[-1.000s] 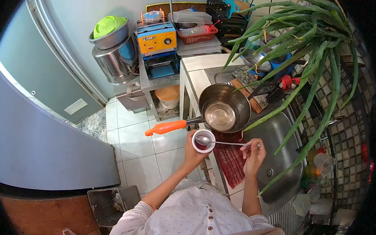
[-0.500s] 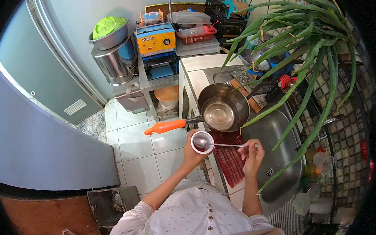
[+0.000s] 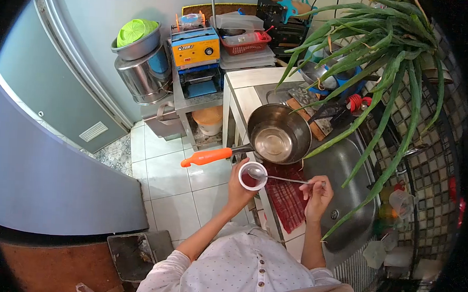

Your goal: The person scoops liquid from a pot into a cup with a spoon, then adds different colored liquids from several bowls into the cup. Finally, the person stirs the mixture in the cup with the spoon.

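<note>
My left hand [image 3: 239, 187] is wrapped round a white cup [image 3: 262, 185] with reddish liquid inside. A long-handled metal spoon [image 3: 287, 179] reaches across the cup's rim, its bowl over the mouth. The far end of its handle is pinched in the fingers of my right hand [image 3: 318, 194]. Just beyond the cup stands a metal saucepan [image 3: 279, 135] with an orange handle [image 3: 207, 157] pointing left; shiny clear liquid seems to lie in its bottom. Under my hands a red patterned cloth [image 3: 286, 203] is spread on the counter.
A steel sink [image 3: 346, 198] lies to the right. Long green leaves [image 3: 398, 101] hang over it from the upper right. Behind the pan are a white-topped counter [image 3: 252, 79], an orange and blue machine [image 3: 195, 53] and a red basket [image 3: 246, 45].
The spoon's bowl has risen from inside the cup to its right rim, uncovering the reddish liquid. My right hand has shifted slightly right. The cup and saucepan stay almost in place.
</note>
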`<state>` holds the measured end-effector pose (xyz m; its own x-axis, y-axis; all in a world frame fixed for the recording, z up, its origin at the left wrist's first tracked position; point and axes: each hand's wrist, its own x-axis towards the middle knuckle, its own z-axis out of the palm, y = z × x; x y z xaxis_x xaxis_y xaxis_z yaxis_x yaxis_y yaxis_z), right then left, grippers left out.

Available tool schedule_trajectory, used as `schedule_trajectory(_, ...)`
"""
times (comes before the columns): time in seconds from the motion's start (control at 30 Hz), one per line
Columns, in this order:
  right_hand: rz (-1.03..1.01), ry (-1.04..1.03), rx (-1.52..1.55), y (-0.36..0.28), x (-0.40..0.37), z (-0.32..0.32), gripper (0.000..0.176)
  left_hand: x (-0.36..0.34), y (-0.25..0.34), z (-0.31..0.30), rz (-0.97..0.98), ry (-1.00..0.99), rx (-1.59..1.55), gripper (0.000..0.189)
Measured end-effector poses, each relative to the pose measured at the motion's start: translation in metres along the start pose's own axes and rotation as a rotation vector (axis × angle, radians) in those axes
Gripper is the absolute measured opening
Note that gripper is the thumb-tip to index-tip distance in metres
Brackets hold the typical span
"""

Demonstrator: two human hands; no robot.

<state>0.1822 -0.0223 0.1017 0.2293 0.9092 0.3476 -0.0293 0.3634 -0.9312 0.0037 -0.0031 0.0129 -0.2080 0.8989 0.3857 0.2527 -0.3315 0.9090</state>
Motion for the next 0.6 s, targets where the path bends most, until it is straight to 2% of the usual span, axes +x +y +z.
schedule_trajectory(0.2,-0.023,-0.020,0.034,0.003,0.000,-0.001,0.035,0.001,-0.002,0.001,0.026,0.051,-0.020,0.056)
schedule_trajectory(0.27,-0.028,-0.047,0.066,0.009,0.000,-0.003,0.023,0.001,-0.003,0.002,0.029,0.056,-0.009,0.057)
schedule_trajectory(0.6,0.013,-0.066,0.103,0.012,-0.001,-0.001,0.024,-0.001,0.002,0.001,-0.077,0.039,-0.112,0.062)
